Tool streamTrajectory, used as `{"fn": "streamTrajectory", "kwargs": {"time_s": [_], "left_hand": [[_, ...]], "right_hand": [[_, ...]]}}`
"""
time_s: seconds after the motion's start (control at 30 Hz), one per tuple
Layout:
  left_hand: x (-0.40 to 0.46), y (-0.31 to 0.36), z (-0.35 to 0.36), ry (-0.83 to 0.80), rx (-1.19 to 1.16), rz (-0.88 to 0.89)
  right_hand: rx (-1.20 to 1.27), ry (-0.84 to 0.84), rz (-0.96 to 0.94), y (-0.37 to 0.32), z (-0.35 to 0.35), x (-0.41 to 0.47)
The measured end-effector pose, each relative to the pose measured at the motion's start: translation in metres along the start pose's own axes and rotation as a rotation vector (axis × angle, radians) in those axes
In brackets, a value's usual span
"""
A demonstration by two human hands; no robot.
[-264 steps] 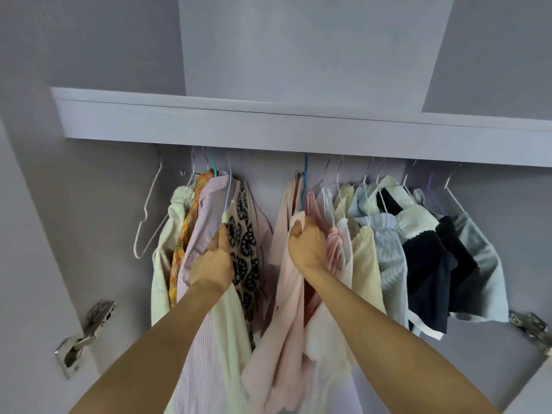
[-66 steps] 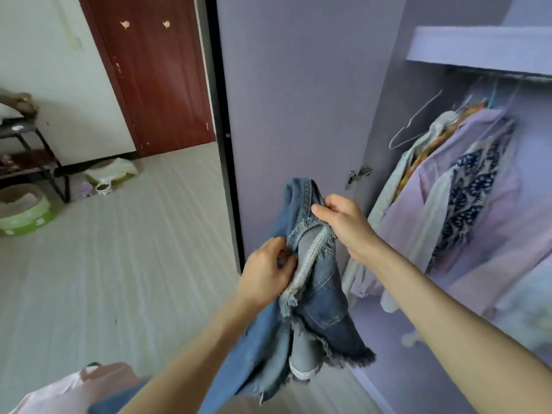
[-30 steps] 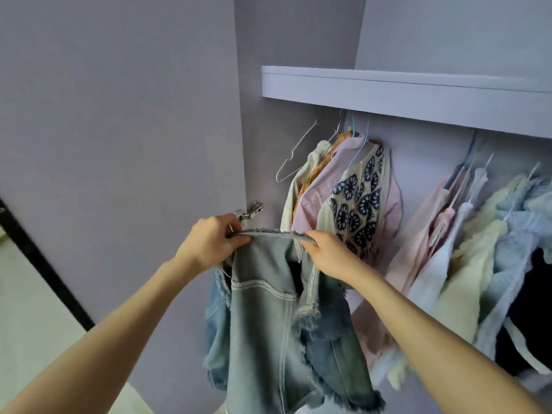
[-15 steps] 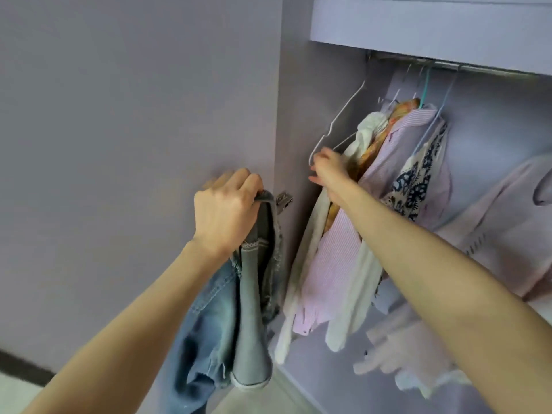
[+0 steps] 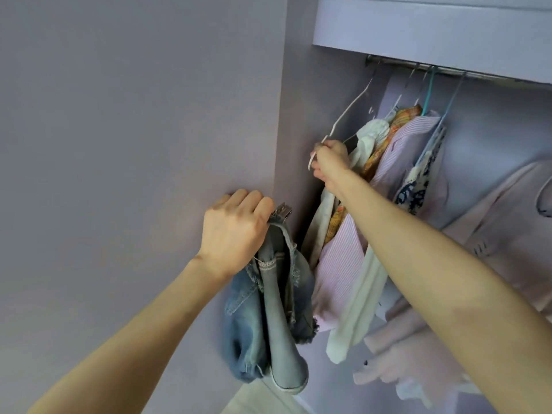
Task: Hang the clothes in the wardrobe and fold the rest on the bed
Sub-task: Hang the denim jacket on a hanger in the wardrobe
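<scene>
One denim garment, frayed at its hems, hangs bunched from the left hand at about 7 o'clock in the view, in front of the open wardrobe door. The left hand's fingers are curled tight over the garment's top edge, knuckles up, just beside a single metal hinge where the door meets the wardrobe's side wall.

One bare white wire hanger hangs from the rail at about 1 o'clock, the leftmost thing on it. The right hand is closed round the hanger's lower end, with the tip of the wire sticking out past the fingers to the left.

To the right of that hanger, at least four more garments hang close together on the rail: a cream one, an orange plaid one, a pink striped shirt and a navy-and-white patterned piece. A teal hanger hook shows among them. Farther right, at 3 o'clock, pale pink clothing hangs, blurred; how many pieces it is cannot be told.

A single shelf runs across above the rail at 12 to 1 o'clock.
</scene>
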State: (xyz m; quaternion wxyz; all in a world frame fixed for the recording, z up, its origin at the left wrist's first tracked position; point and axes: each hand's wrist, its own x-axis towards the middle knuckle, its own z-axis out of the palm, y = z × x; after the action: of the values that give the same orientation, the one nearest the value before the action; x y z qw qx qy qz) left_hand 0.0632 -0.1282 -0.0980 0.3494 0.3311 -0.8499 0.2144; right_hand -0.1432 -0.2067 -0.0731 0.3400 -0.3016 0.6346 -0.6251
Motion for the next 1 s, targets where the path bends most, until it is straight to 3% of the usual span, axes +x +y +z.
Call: {"fn": "streamTrajectory", "kwargs": {"time_s": [0.3,0.47,0.7,0.9,1.0], "left_hand": [[-0.007,0.019,-0.010,-0.288,-0.201,-0.388],[-0.006,0.024,-0.021,-0.315,-0.222,-0.490],[-0.023,0.039,-0.041,-0.581,-0.452,-0.833],[-0.035,0.060,-0.065,-0.394,-0.840,-1.059],[-0.048,0.075,-0.076,-0.391,-0.924,-1.076]], "right_hand": [[-0.048,-0.049,-0.095,-0.024,-0.046,-0.042],[-0.046,-0.190,-0.107,-0.017,-0.052,-0.079],[0.020,-0.383,-0.088,0.038,-0.089,-0.167],[0.006,-0.535,-0.084,0.106,-0.149,-0.249],[0.079,-0.467,0.063,0.123,-0.162,-0.265]]}}
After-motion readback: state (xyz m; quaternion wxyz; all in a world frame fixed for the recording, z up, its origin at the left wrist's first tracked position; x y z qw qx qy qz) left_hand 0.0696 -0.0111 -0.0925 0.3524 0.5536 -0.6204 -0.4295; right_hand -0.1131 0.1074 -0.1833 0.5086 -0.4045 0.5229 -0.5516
